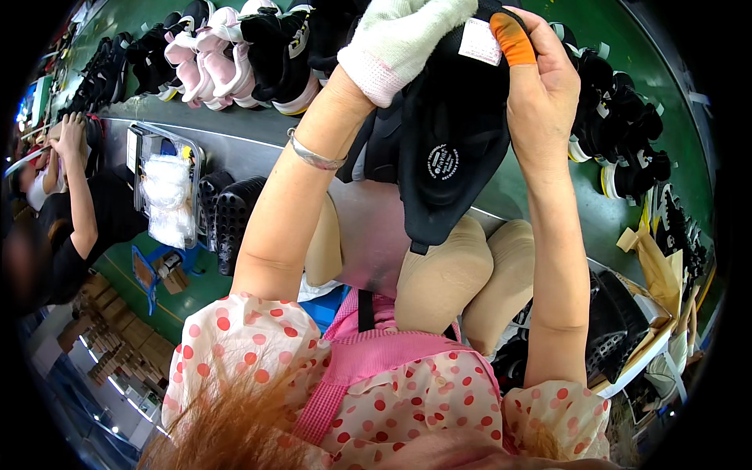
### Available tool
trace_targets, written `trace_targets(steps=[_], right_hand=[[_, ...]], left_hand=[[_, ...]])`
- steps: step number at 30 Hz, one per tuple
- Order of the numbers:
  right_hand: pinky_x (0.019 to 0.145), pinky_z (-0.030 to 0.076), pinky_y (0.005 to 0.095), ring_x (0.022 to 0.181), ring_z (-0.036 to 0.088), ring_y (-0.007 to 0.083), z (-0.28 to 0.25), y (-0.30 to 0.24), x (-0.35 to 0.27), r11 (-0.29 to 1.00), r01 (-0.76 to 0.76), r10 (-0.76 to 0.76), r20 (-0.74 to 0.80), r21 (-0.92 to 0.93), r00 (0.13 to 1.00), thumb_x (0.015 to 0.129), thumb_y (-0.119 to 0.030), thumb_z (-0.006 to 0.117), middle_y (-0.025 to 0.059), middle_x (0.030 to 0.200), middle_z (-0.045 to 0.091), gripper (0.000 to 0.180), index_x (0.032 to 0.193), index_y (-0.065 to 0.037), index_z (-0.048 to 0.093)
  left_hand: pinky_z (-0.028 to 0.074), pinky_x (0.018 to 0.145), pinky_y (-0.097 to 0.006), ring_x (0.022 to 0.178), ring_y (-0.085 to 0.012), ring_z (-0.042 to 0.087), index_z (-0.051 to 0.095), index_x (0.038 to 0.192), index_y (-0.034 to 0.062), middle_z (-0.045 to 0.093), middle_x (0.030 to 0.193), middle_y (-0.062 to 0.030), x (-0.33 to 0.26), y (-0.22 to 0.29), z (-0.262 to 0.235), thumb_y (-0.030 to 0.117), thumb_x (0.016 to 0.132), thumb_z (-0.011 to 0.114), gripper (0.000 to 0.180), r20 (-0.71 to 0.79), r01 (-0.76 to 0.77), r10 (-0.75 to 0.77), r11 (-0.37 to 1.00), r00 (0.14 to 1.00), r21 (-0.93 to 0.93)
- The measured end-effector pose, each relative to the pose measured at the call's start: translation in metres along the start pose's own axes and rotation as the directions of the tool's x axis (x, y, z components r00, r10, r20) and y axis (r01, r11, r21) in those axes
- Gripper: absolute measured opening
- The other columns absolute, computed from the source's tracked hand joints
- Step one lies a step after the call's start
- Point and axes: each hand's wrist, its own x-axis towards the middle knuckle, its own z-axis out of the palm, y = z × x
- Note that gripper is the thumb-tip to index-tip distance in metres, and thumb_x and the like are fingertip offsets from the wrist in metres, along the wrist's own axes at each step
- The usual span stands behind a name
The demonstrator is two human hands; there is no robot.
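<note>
My left hand [403, 47], in a white knitted glove, is closed on the upper edge of a black shoe [450, 188]. The shoe is held up at the top middle with its opening toward me, and a pale round print shows inside it. On the right, my bare right hand [544, 94] pinches the shoe's edge, its thumb covered by an orange finger cot [512, 39]. A small white label [479, 41] lies between the hands, next to that thumb. Behind the held shoe, more dark shoe parts [384, 141] are partly hidden.
Pink shoes [215, 70] and black shoes [274, 55] line the bench's far left; more black shoes [627, 117] stand right. A wire basket [196, 153] holds clear plastic bags. Black perforated holders [239, 207] sit beside it. Another person [74, 196] works at left.
</note>
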Motion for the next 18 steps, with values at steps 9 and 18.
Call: trace_targets(steps=[9,18], right_hand=[[0.072,0.042,0.0190,0.081,0.051,0.0033,-0.005,-0.001,-0.002,1.000,0.000,0.000,-0.018,-0.011,1.000,0.096,-0.009,0.057,-0.0042,0.087,0.059,0.010,0.100,-0.001,0.062],[0.072,0.042,0.0190,0.081,0.051,0.0038,-0.008,-0.002,-0.002,1.000,-0.006,0.005,-0.014,-0.014,1.000,0.097,-0.009,0.056,-0.0042,0.086,0.059,0.010,0.099,-0.001,0.062]], left_hand=[[0.043,0.074,-0.022,0.083,-0.0051,0.052,0.064,0.098,0.0018,0.060,0.089,0.0027,-0.001,0.005,0.009,0.016,0.096,0.057,0.016,-0.033,0.007,-0.006,1.000,0.999,0.026],[0.044,0.076,-0.022,0.084,-0.0055,0.054,0.065,0.100,0.0013,0.062,0.090,0.0019,0.000,0.007,0.011,0.016,0.096,0.058,0.017,-0.023,0.007,-0.006,0.999,1.000,0.036]])
